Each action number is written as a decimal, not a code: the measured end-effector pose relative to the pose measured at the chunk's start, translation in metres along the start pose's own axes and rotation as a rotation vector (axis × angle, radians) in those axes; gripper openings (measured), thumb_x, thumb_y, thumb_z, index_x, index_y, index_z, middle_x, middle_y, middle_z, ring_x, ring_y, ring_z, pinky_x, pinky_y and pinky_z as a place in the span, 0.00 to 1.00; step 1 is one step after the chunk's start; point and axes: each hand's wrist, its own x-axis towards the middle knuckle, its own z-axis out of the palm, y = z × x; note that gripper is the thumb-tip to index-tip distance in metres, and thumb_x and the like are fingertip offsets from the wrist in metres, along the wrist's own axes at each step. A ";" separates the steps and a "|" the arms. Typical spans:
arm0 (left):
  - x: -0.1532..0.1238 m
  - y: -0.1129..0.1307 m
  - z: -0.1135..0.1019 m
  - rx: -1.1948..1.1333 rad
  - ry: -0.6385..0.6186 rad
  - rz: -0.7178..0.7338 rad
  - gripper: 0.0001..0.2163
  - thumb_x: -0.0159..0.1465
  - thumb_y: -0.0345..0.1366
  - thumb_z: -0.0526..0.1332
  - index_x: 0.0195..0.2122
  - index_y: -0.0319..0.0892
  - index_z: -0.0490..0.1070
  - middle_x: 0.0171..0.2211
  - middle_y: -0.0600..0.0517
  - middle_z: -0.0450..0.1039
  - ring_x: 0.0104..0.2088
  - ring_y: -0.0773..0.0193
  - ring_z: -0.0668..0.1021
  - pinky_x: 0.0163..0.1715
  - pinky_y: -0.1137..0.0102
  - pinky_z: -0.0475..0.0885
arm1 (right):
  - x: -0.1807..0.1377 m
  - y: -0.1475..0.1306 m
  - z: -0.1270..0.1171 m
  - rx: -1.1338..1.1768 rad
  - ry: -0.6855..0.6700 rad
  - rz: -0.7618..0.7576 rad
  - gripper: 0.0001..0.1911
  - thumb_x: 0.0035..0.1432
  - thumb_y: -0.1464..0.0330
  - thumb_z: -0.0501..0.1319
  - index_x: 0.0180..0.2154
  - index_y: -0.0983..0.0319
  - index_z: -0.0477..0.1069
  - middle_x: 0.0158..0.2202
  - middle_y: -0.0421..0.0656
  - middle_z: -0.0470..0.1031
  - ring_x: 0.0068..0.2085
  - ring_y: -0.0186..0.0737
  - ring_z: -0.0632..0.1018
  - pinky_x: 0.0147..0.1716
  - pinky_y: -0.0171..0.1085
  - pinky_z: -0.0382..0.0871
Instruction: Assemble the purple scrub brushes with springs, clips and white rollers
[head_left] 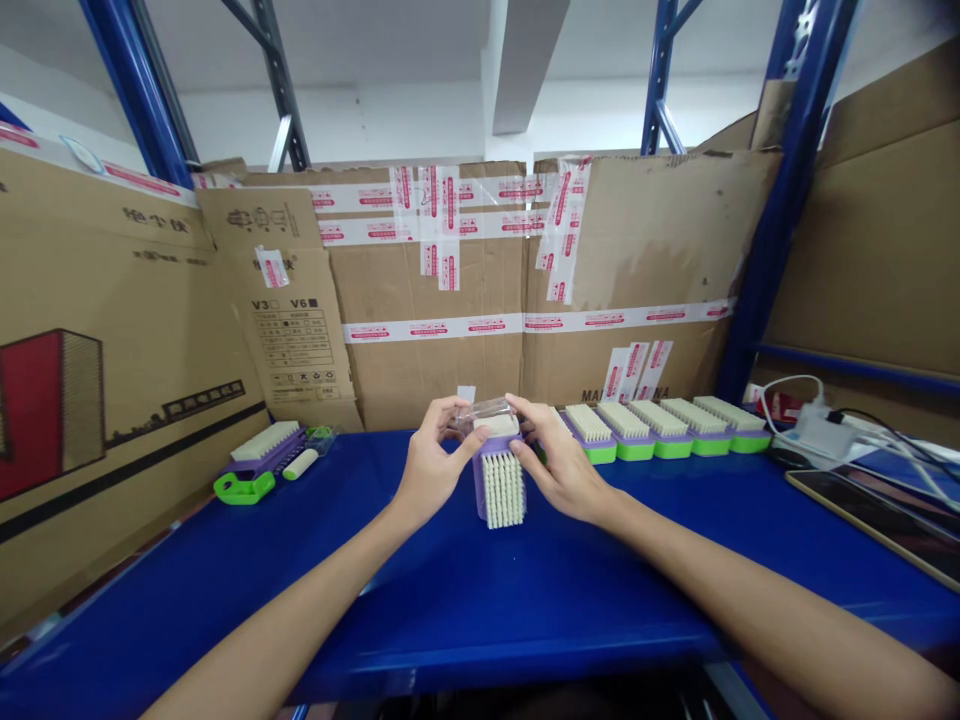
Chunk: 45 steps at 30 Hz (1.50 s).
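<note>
Hands (436, 455) (561, 465) inward around brush (504, 492), fingertips (462, 403) unclear

Partial covers, cropped edges, unreadable print.
Held brush (501, 492), 6 o'clock: upper end and clear plastic piece (495, 407) partly covered by left hand (442, 450) and right hand (559, 462). Row's nearest brush (564, 422), 4 o'clock, mostly behind right hand. Dark-screened device (874, 515), 4, and left carton (172, 330), 9, edge-cropped; forearms too. Printed chart (295, 338), 9: fine text illegible. Small green parts (321, 433), 8: too small to identify.
</note>
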 end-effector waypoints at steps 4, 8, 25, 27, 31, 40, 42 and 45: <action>-0.001 -0.001 -0.001 0.052 -0.008 0.006 0.18 0.69 0.46 0.70 0.55 0.47 0.70 0.50 0.47 0.82 0.50 0.56 0.84 0.48 0.63 0.78 | 0.001 -0.002 -0.002 0.002 -0.013 0.010 0.30 0.79 0.64 0.53 0.76 0.46 0.49 0.64 0.50 0.69 0.54 0.50 0.77 0.57 0.57 0.77; -0.002 -0.001 -0.002 0.120 -0.031 0.017 0.19 0.70 0.46 0.70 0.57 0.46 0.71 0.53 0.46 0.82 0.50 0.55 0.84 0.47 0.62 0.78 | 0.001 0.000 -0.002 0.010 -0.012 0.026 0.31 0.78 0.64 0.54 0.76 0.47 0.48 0.63 0.50 0.70 0.51 0.49 0.77 0.56 0.56 0.77; -0.004 -0.004 -0.001 0.143 -0.077 0.002 0.22 0.71 0.45 0.68 0.62 0.46 0.71 0.58 0.43 0.81 0.51 0.53 0.85 0.46 0.61 0.81 | 0.001 0.003 -0.004 0.011 -0.005 0.079 0.32 0.77 0.62 0.57 0.76 0.49 0.50 0.56 0.50 0.73 0.44 0.48 0.78 0.46 0.53 0.81; -0.004 -0.004 -0.001 0.144 -0.078 0.005 0.22 0.71 0.45 0.68 0.62 0.46 0.71 0.58 0.43 0.81 0.51 0.53 0.85 0.46 0.61 0.81 | 0.002 0.003 -0.005 0.009 -0.004 0.075 0.32 0.76 0.63 0.57 0.75 0.50 0.50 0.55 0.50 0.73 0.43 0.47 0.78 0.45 0.52 0.81; -0.004 -0.005 0.000 0.133 -0.076 0.024 0.21 0.71 0.44 0.68 0.62 0.46 0.71 0.57 0.43 0.81 0.50 0.53 0.85 0.46 0.61 0.81 | 0.001 0.003 -0.005 0.007 0.008 0.074 0.32 0.76 0.63 0.58 0.75 0.50 0.51 0.55 0.50 0.73 0.42 0.46 0.78 0.44 0.52 0.81; -0.005 -0.005 -0.001 0.119 -0.097 -0.002 0.22 0.71 0.46 0.68 0.63 0.46 0.71 0.58 0.43 0.80 0.52 0.52 0.85 0.49 0.59 0.82 | 0.001 0.006 -0.002 0.049 0.027 0.105 0.28 0.75 0.61 0.59 0.71 0.52 0.54 0.50 0.49 0.76 0.40 0.46 0.79 0.40 0.50 0.82; -0.005 -0.005 -0.002 0.124 -0.099 0.005 0.22 0.71 0.45 0.68 0.64 0.46 0.71 0.58 0.43 0.80 0.52 0.52 0.85 0.50 0.59 0.82 | 0.001 0.007 -0.002 0.049 0.028 0.100 0.29 0.76 0.61 0.59 0.71 0.52 0.54 0.50 0.49 0.76 0.40 0.46 0.79 0.40 0.50 0.82; -0.005 -0.006 -0.002 0.144 -0.098 0.023 0.22 0.71 0.45 0.68 0.64 0.47 0.71 0.57 0.43 0.81 0.52 0.52 0.85 0.49 0.60 0.82 | 0.001 0.007 -0.002 0.046 0.029 0.097 0.29 0.75 0.61 0.59 0.71 0.52 0.54 0.50 0.48 0.76 0.40 0.46 0.79 0.40 0.50 0.82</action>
